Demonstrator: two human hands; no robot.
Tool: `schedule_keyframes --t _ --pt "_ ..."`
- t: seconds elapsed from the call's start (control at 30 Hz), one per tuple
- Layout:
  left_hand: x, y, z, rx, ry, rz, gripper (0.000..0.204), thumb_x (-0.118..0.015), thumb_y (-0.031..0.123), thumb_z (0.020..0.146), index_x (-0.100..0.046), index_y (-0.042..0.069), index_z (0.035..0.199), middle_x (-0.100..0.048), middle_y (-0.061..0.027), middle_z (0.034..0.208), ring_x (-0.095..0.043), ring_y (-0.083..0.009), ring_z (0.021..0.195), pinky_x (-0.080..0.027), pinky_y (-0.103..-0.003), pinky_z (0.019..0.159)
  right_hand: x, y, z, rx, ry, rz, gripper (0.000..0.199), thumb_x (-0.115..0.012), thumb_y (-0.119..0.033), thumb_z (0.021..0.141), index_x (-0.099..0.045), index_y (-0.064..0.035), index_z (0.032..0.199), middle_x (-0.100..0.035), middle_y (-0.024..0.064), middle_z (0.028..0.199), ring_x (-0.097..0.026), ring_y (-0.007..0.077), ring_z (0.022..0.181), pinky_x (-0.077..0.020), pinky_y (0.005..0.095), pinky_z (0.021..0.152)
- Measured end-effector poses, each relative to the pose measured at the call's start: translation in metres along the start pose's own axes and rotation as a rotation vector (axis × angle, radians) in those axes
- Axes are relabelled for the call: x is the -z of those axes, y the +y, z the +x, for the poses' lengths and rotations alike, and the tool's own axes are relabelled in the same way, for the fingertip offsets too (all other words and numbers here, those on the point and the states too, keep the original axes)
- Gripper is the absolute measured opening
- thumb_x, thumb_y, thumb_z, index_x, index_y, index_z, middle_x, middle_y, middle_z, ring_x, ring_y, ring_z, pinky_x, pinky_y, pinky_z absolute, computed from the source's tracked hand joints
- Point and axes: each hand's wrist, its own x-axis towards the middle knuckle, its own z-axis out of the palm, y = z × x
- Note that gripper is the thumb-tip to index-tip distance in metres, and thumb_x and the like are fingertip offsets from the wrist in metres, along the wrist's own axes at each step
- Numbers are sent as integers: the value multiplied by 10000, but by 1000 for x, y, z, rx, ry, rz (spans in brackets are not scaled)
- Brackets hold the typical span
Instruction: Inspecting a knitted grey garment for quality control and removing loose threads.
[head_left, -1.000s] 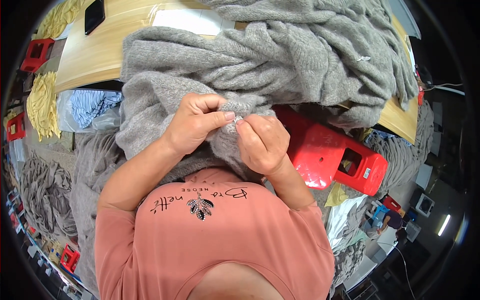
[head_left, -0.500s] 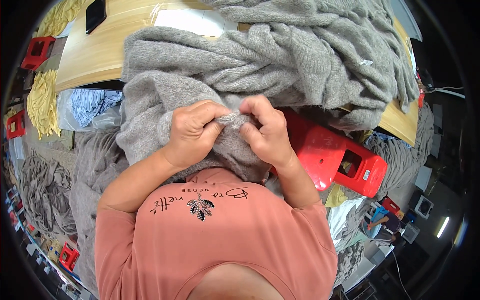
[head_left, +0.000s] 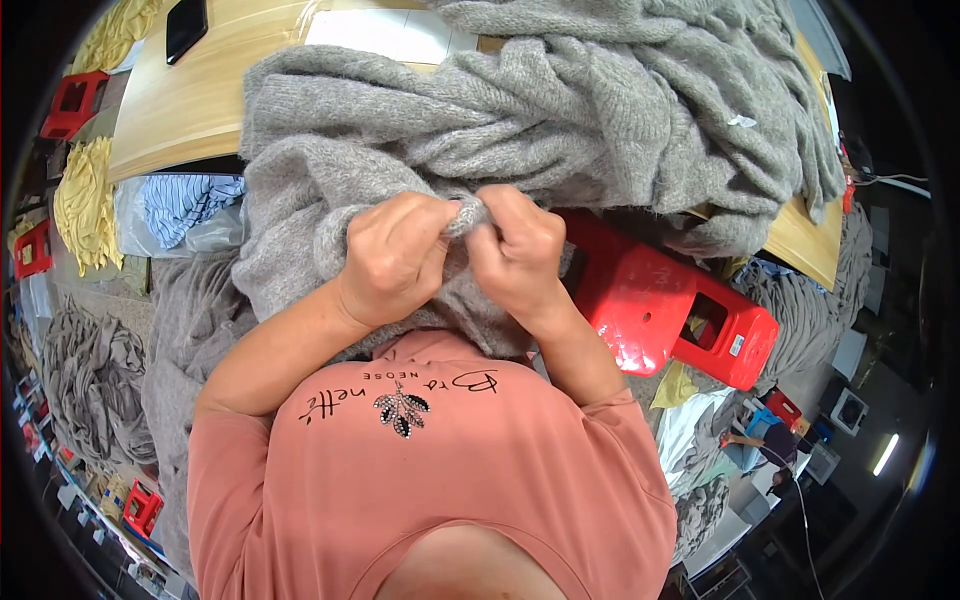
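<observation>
Grey knitwear [head_left: 330, 190], fuzzy and bunched, hangs from the table's near edge down over my lap. Its upper edge is pinched by my left hand [head_left: 395, 258], thumb and fingers pressed together. Close beside it on the right, my right hand [head_left: 517, 250] grips the same edge with bent fingers. A small fold of the knit [head_left: 465, 215] stands up between the two hands, with only a narrow gap between the fingertips. Whether a needle or thread is in the fingers is too small to tell.
More grey knitwear heaps across the wooden table [head_left: 190, 100]. A black phone [head_left: 186, 30] and white sheets [head_left: 385, 36] lie there. Red plastic stools [head_left: 640, 310] stand at my right. Striped blue cloth [head_left: 190, 208] and yellow garments [head_left: 90, 205] are at the left. Another person [head_left: 775, 445] works far right.
Both hands have drawn slightly closer around the knit edge, and the right hand's fingers have curled in more. The small fold between them now stands more upright.
</observation>
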Motion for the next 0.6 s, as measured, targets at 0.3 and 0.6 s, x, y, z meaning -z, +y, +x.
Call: schedule_keyframes --t 0.3,0.6 --pt "14 -13 17 320 -274 -115 106 -613 -22 662 -594 4 763 -566 -105 664 -545 -223 567 -418 -296 506 54 21 -2 -194 -94 -247 296 -551 34 654 -563 27 950 -580 141 957 -555 242 837 -439 305 718" --pt "21 4 23 594 -356 -379 65 -621 20 666 -596 -13 716 -540 -67 583 -496 -100 527 -384 -257 474 19 2 14 10 -233 209 87 -599 -6 721 -571 4 802 -535 71 661 -495 176 591 -385 267 547"
